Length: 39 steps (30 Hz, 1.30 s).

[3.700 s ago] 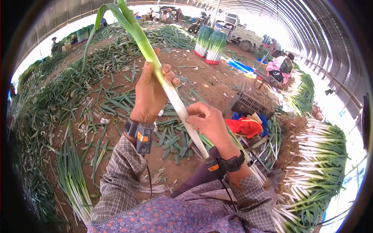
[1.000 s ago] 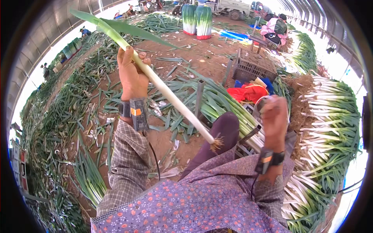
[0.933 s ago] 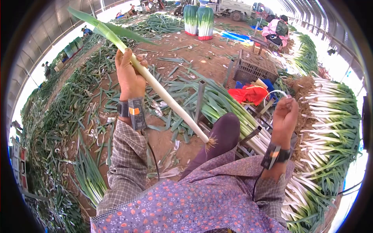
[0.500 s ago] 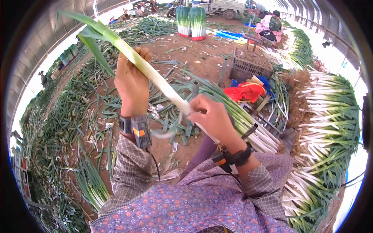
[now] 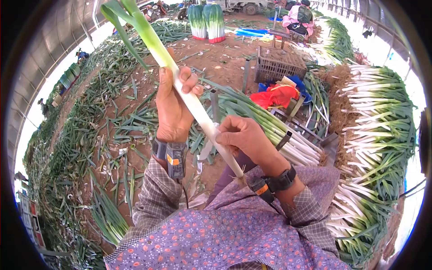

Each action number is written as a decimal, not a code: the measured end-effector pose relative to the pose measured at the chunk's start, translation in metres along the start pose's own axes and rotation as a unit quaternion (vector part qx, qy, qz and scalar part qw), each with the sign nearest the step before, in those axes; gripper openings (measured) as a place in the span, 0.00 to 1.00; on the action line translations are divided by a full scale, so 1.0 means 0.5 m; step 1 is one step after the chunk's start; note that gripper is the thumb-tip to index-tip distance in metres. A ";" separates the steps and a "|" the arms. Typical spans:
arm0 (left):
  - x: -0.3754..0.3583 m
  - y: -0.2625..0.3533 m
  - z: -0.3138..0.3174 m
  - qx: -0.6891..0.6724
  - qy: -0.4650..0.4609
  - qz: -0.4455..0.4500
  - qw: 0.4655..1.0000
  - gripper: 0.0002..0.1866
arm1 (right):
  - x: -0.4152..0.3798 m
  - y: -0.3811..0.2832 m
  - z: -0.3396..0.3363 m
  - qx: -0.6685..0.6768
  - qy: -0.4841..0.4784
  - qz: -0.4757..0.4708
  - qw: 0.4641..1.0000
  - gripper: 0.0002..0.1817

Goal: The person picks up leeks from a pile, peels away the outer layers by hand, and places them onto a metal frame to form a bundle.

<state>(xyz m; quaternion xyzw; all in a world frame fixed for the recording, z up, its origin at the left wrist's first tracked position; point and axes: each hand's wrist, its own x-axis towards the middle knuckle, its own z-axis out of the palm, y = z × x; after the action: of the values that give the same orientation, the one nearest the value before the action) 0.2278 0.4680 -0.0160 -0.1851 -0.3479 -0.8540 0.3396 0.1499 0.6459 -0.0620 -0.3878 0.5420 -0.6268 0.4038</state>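
Head view. A person sits on bare earth inside a long arched greenhouse, holding 1 leek (image 5: 193, 101) slantwise in front of the chest: green leaves up and to the left near the top edge, root end down by the lap.

Left hand (image 5: 173, 105) is clenched around the upper white shaft, just below where the green begins; thumb and fingers wrap it fully. A wrist strap with a small dark device (image 5: 175, 157) sits at that wrist, a thin cable running down the checked sleeve.

Right hand (image 5: 243, 137) grasps the lower white shaft, fingers curled over it, thumb side toward the left hand. A loose strip of pale outer skin (image 5: 206, 150) hangs from the shaft just beside these fingers. A black wrist strap (image 5: 279, 182) is on the right wrist. The tuft of roots (image 5: 240, 179) shows just below the hand, near the purple flowered garment.

Right of the hands, a row of trimmed leeks (image 5: 270, 130) lies in a metal frame. Further right, a large stack of leeks (image 5: 382, 117) with white ends facing in. A red cloth (image 5: 276, 95) and a dark plastic crate (image 5: 279, 65) lie behind the frame.

Ground on the left is strewn with cut green leaves (image 5: 99, 126). 2 upright leek bundles (image 5: 206, 20) stand far back; a seated person in pink (image 5: 299, 13) is near the top right.
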 end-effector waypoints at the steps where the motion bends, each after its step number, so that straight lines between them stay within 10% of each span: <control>1: 0.000 0.000 0.008 0.003 0.001 0.003 1.000 0.26 | -0.001 0.000 0.002 -0.009 0.012 -0.004 1.000 0.06; 14: 0.007 -0.007 0.043 -0.001 -0.024 -0.030 0.999 0.25 | -0.003 -0.028 0.007 0.074 -0.003 -0.031 0.997 0.05; 21: 0.040 -0.045 0.053 0.111 0.133 0.040 0.984 0.13 | -0.017 0.013 -0.008 -0.123 0.200 -0.277 0.932 0.05; 26: 0.093 -0.074 0.017 0.098 0.191 0.057 0.975 0.05 | -0.090 0.018 -0.105 0.097 0.173 -0.229 0.953 0.08; 32: 0.135 -0.096 -0.064 0.160 0.207 0.078 0.962 0.07 | -0.396 0.041 -0.384 0.173 0.403 -0.209 0.874 0.06; 34: 0.133 -0.149 -0.065 0.169 0.202 0.073 0.962 0.09 | -0.532 0.072 -0.498 -0.146 0.536 0.113 0.824 0.10; 36: 0.123 -0.205 -0.057 0.162 0.196 0.056 0.965 0.10 | -0.568 0.101 -0.504 -0.661 0.485 0.082 0.567 0.19; 38: 0.108 -0.294 -0.052 0.103 0.186 0.009 0.977 0.11 | -0.452 0.049 -0.425 -0.287 0.517 0.104 0.800 0.25; 39: 0.094 -0.342 -0.051 0.170 0.156 -0.005 0.973 0.12 | -0.400 0.074 -0.404 -0.344 0.469 0.063 0.811 0.27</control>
<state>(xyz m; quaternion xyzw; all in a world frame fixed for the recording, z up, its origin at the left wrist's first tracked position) 0.0713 0.5186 -0.0877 0.0130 -0.4320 -0.8024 0.4116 0.0412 0.9017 -0.1309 -0.1255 0.8687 -0.4788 -0.0202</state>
